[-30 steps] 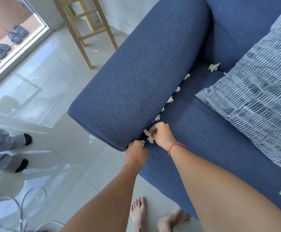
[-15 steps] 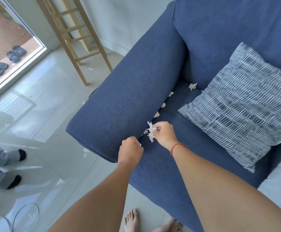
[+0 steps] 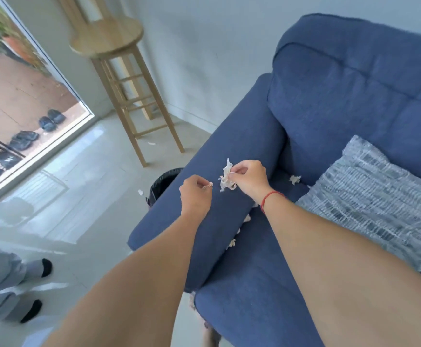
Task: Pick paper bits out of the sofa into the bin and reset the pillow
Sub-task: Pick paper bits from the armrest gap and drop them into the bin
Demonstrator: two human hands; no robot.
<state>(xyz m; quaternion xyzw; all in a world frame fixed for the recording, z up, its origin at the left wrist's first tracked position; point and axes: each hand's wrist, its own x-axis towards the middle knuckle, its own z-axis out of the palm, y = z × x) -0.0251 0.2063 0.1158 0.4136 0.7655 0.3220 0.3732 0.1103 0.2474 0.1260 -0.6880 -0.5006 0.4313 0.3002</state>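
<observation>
Lifting clear of the blue fabric sofa's (image 3: 229,309) armrest crease, the right hand's (image 3: 248,177) fingers (image 3: 234,171) pinch a white paper clump (image 3: 225,178), the left hand (image 3: 195,194) curls nearly shut, headed for the black bin (image 3: 163,181).

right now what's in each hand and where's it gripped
The right hand pinches a wad of paper bits by its right edge, between the fingertips. The left hand pinches one tiny bit.

Both forearms are bare from the bottom edge of the frame up to the wrists, with no sleeves showing. The right hand (image 3: 248,176) has a thin red string bracelet (image 3: 270,197) looped around its wrist. The left hand (image 3: 195,194) wears nothing at the wrist, and the fingers of both hands carry no rings.
</observation>
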